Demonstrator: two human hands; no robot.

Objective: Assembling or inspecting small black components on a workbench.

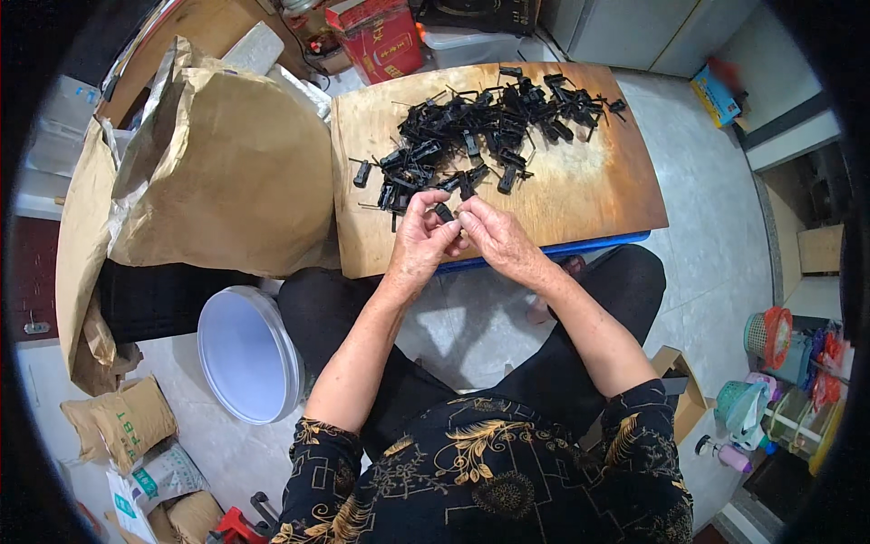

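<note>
Black plastic pieces (494,118) lie heaped on the wooden desk (589,186) just beyond my two hands, the bulk of them spreading away to the right. My left grip (419,240) is closed on one small dark piece (443,212), thumb and fingers pinching it, probably because something so little leaves no use for a whole palm. My right grip (497,234) seems closed on a second piece (467,187), whose far end points away from me toward the heap. I hold the two close together by the desk's near edge, perhaps so I can look straight down at both; my fingers cover the space between, so I can't tell whether they touch.

Beyond my left grip and further left, a lone piece (362,174) lies apart from the heap. Left of that, a big brown paper sack (227,172) stands beside the desk. Nearer to me, below and left of my left grip, a white bucket (240,354) stands by my leg, likely there for easy reach. My knees are spread either side, which lets me sit close.
</note>
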